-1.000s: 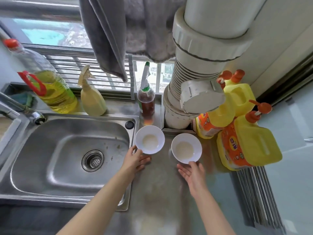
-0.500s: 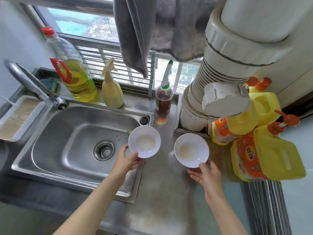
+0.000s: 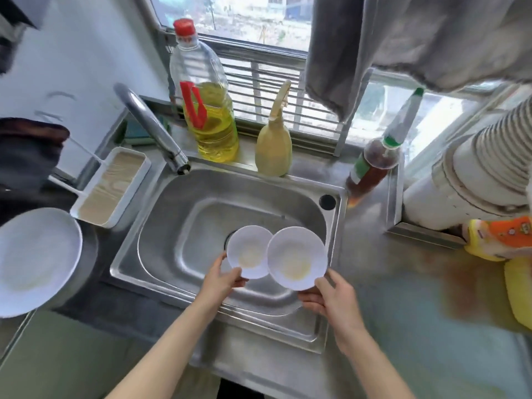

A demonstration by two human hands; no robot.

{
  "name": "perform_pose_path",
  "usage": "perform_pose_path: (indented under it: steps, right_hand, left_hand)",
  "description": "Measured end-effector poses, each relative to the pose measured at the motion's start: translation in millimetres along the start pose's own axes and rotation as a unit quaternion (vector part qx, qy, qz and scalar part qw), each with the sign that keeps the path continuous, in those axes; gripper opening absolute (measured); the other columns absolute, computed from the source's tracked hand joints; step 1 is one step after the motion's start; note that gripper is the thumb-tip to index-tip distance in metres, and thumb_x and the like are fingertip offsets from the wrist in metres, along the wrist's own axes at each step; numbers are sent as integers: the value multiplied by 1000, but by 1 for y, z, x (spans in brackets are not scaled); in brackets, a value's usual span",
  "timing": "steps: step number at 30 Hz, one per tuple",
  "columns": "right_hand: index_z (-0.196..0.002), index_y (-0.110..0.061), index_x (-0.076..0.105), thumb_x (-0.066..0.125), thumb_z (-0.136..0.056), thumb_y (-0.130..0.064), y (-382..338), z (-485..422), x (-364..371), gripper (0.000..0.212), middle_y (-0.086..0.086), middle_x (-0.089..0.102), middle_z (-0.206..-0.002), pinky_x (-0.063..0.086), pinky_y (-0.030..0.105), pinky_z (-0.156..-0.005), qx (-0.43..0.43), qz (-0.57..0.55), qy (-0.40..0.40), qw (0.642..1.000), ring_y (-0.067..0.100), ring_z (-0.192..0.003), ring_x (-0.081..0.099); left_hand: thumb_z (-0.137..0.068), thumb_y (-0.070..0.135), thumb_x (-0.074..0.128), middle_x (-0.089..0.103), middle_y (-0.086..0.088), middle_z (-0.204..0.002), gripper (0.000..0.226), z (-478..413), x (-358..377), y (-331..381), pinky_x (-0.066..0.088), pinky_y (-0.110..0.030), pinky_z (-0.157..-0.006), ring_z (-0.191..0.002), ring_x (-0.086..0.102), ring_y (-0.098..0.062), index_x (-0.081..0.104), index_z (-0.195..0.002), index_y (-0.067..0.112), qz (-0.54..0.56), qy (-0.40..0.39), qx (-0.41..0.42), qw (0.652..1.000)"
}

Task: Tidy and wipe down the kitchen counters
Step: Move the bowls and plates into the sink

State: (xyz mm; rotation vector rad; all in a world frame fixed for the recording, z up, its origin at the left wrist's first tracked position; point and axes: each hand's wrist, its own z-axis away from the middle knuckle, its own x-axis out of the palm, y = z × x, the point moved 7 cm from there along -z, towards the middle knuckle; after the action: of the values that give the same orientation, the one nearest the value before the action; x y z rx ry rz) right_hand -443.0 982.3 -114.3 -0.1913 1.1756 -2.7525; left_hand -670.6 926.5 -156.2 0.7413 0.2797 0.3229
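Two small white bowls with yellowish residue hang side by side over the steel sink (image 3: 178,214). My left hand (image 3: 221,280) grips the near rim of the left bowl (image 3: 249,251). The right bowl (image 3: 296,259) is held at its near edge by my right hand (image 3: 331,295), and its rim overlaps the left bowl slightly. Both bowls sit above the drain, which they mostly hide. The steel counter (image 3: 403,272) to the right shows a brownish stain.
A faucet (image 3: 152,128), an oil bottle (image 3: 207,110), a spray bottle (image 3: 273,145) and a dark sauce bottle (image 3: 377,159) line the sink's back edge. A white plate (image 3: 34,260) and a tray (image 3: 112,188) sit left. Yellow jugs (image 3: 515,269) and a white duct (image 3: 472,180) stand right. A grey towel (image 3: 403,38) hangs above.
Both hands lifted the bowls off the counter and carried them left, over the sink basin. The bowls came together until their rims overlap. The view swung left.
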Motion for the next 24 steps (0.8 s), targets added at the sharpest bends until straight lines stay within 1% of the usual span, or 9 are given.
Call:
perform_pose_path:
  steps: [4, 7, 10, 12, 15, 17, 19, 21, 24]
  right_hand:
    - [-120, -3, 53, 39, -88, 3, 9, -29, 51, 35, 16, 64, -66, 51, 24, -47, 27, 29, -4, 999, 23, -56, 64]
    - [-125, -9, 50, 39, -88, 1, 16, -47, 63, 40, 14, 63, -64, 51, 24, -49, 33, 47, 9, 998, 24, -56, 61]
    - [-130, -14, 47, 43, -89, -4, 31, -67, 68, 42, 13, 65, -72, 50, 25, -53, 43, 61, 11, 997, 23, -59, 61]
    - [-133, -15, 43, 48, -92, -11, 43, -82, 65, 42, 11, 66, -80, 51, 25, -58, 50, 63, 30, 996, 20, -62, 62]
    - [-138, -14, 38, 52, -94, -21, 57, -103, 53, 47, 9, 62, -100, 50, 22, -63, 58, 59, 85, 993, 15, -71, 61]
    - [-137, -14, 38, 52, -94, -19, 66, -116, 48, 46, 8, 59, -108, 48, 22, -67, 58, 39, 104, 992, 14, -76, 58]
    - [-133, -14, 40, 51, -93, -16, 74, -129, 43, 42, 3, 59, -105, 48, 30, -77, 48, 32, 121, 991, 16, -83, 57]
    - [-133, -9, 43, 52, -92, -15, 83, -140, 41, 42, -4, 61, -99, 46, 37, -84, 35, 35, 142, 989, 17, -88, 56]
    - [-128, -12, 46, 51, -92, -12, 95, -146, 41, 37, -3, 61, -93, 46, 37, -81, 30, 29, 163, 986, 18, -83, 57]
  left_hand:
    - [-88, 12, 60, 71, -1, -63, 45, -22, -5, -1, 51, -27, -68, -61, 68, -13, 40, -127, 19, -63, -70, 20, 995]
    - [-88, 19, 61, 70, 4, -61, 43, -35, -7, -2, 45, -20, -57, -60, 67, -6, 38, -123, 26, -87, -115, 12, 990]
    - [-78, 25, 68, 70, 4, -61, 53, -60, -8, -11, 42, -19, -55, -58, 66, -6, 38, -123, 26, -96, -141, -17, 985]
    - [-79, 20, 67, 70, 2, -62, 53, -83, -8, -20, 44, -19, -53, -56, 65, -8, 41, -124, 22, -95, -143, -32, 985]
    - [-74, 18, 70, 68, -1, -78, 59, -114, 4, -27, 46, -21, -54, -57, 67, -10, 44, -128, 17, -105, -155, -28, 982]
    - [-75, 16, 70, 64, -4, -87, 57, -132, 19, -29, 45, -15, -49, -55, 66, -7, 44, -126, 17, -102, -171, -26, 980]
    - [-83, 6, 64, 62, -10, -93, 48, -149, 34, -33, 43, -13, -46, -53, 64, -5, 44, -125, 18, -101, -183, -30, 978]
    - [-85, 2, 61, 62, -10, -88, 47, -164, 46, -36, 42, -13, -44, -52, 63, -4, 43, -124, 21, -95, -192, -37, 976]
    - [-74, 16, 70, 66, -4, -80, 63, -176, 60, -39, 40, -15, -47, -70, 67, -15, 40, -127, 32, -74, -220, -54, 971]
